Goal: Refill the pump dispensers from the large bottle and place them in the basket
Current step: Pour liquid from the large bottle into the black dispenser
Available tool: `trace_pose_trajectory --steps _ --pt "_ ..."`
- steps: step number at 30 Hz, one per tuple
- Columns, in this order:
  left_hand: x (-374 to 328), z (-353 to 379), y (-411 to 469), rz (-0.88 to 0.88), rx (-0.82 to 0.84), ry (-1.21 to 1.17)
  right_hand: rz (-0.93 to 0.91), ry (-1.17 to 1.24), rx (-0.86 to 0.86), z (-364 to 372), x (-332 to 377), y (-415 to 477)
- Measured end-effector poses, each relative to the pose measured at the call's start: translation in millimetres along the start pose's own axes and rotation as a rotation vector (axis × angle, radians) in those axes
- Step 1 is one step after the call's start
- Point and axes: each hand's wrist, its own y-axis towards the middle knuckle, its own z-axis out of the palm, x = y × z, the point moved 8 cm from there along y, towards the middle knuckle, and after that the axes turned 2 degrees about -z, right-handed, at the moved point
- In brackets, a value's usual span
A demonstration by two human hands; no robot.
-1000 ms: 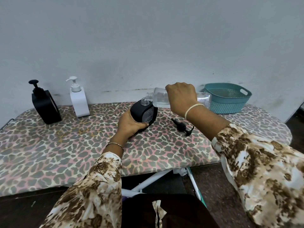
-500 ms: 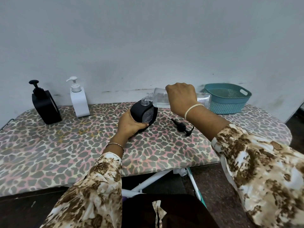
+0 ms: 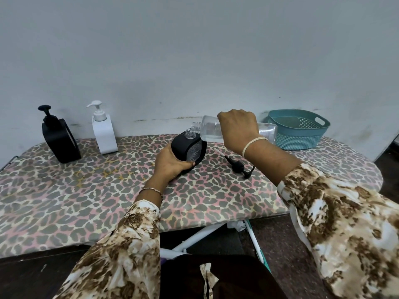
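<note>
Clear bottle tipped over open black dispenser, frame centre

Right hand (image 3: 237, 128) grips the clear bottle (image 3: 210, 131) lying horizontal, mouth pointing left; left hand (image 3: 172, 164) clasps the black dispenser (image 3: 185, 147).

1. A plain room in a home, it seems: a bare, scuffed pale wall (image 3: 194, 50) and dark floor (image 3: 278, 234).
2. The table (image 3: 64, 201) looks like an ironing board: leopard-print padded cover, white folding legs (image 3: 194, 236) beneath.
3. Household soap dispensers (image 3: 103, 128) and a teal plastic basket (image 3: 302, 134) stand on it.
</note>
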Motion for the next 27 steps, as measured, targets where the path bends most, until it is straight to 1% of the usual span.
trace_pose_trajectory --steps 15,23,27 --pt "1.7 0.0 0.2 -0.023 -0.01 0.009 -0.007 -0.025 0.032 5.4 -0.2 1.6" --pt "-2.5 -1.7 -4.5 -0.03 -0.036 0.041 0.058 0.111 0.021 19.8 -10.9 -3.4" --pt "-6.9 -1.3 -8.5 -0.03 -0.051 0.056 0.128 0.251 0.012 30.7 -23.4 0.7"
